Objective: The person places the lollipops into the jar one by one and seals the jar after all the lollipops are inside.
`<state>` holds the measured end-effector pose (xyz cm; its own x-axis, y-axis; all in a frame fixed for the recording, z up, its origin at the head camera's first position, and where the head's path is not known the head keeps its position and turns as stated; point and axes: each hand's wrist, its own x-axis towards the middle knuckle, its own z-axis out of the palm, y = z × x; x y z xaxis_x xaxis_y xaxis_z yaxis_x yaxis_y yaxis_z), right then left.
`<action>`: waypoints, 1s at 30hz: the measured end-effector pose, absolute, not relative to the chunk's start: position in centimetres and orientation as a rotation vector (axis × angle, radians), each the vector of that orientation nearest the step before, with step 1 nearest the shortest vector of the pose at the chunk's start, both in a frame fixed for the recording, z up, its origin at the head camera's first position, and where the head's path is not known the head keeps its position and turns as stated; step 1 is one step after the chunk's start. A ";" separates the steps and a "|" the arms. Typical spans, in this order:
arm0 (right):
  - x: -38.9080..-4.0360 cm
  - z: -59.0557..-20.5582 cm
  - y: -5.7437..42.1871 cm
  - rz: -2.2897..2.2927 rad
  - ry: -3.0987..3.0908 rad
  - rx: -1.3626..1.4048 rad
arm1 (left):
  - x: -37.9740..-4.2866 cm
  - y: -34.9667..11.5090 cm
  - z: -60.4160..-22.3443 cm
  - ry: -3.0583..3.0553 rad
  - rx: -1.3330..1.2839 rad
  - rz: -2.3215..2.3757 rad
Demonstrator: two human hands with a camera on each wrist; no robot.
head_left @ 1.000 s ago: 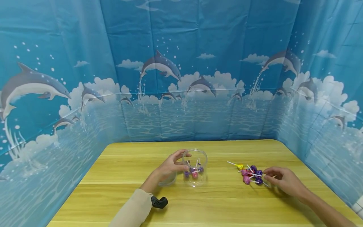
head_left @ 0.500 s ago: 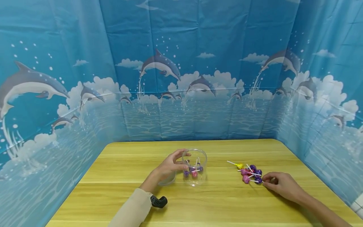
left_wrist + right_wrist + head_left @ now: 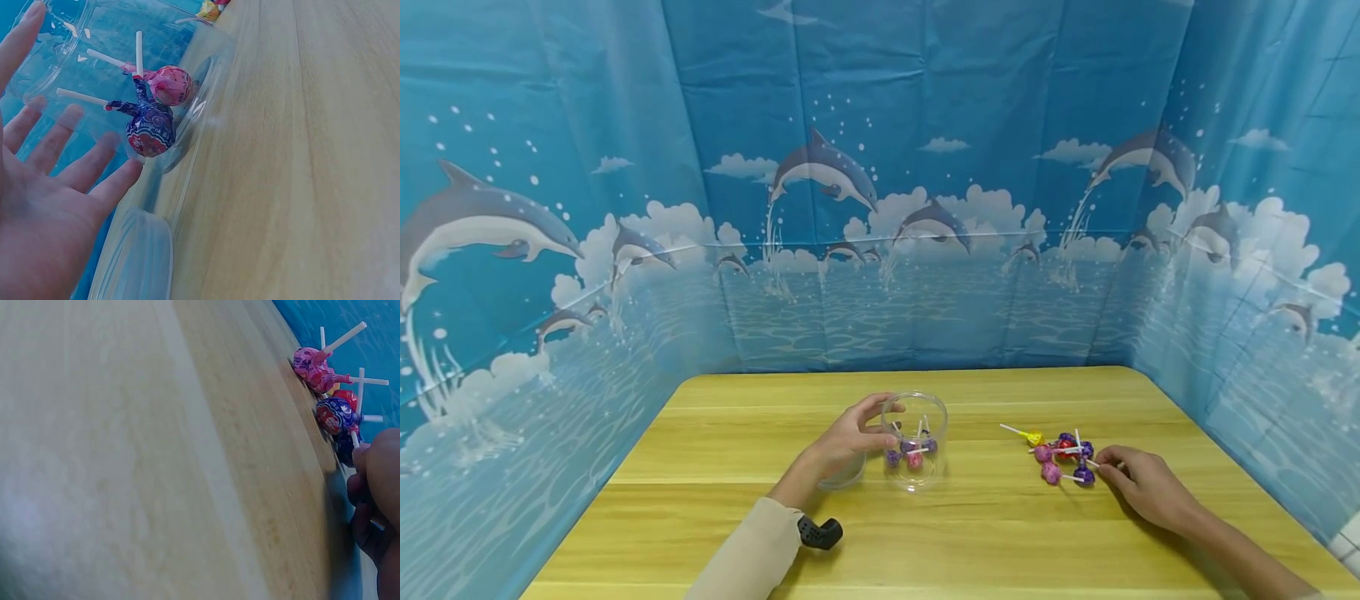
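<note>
My left hand [image 3: 847, 436] holds a clear plastic jar [image 3: 915, 481] from its left side, thumb in front and fingers behind. Inside the upright jar lie several wrapped lollipops, among them a pink one [image 3: 170, 85] and a purple one [image 3: 150, 130]. On the right, my right hand [image 3: 1152, 485] pinches the white stick of a purple lollipop [image 3: 335, 415] between thumb and finger, at the edge of a loose pile. That pile also has pink lollipops [image 3: 1051, 473], a red one [image 3: 1063, 449], a yellow one [image 3: 1033, 438] and another purple one [image 3: 1083, 476].
A clear round lid [image 3: 140, 262] lies on the wooden table [image 3: 985, 542] just left of the jar, partly under my left hand. Blue dolphin-print curtains [image 3: 880, 317] stand along the table's back and sides.
My right hand has come to the pile, taken a purple lollipop by its stick and shifted slightly away from me. Some pile lollipops and sticks have moved. My left hand and the jar stay in place.
</note>
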<state>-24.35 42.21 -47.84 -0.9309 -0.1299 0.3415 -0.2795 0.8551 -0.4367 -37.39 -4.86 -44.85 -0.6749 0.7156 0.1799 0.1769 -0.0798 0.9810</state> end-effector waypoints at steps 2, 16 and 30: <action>-24.3 -47.8 42.2 0.715 -2.703 0.329 | -37.4 -4.9 -44.9 1.787 0.957 1.813; -24.8 -46.3 42.1 0.697 -2.587 0.466 | -37.4 -4.9 -44.9 1.792 0.957 1.810; -25.3 -43.8 41.8 0.672 -2.563 0.544 | -37.4 -4.9 -44.9 1.794 0.965 1.808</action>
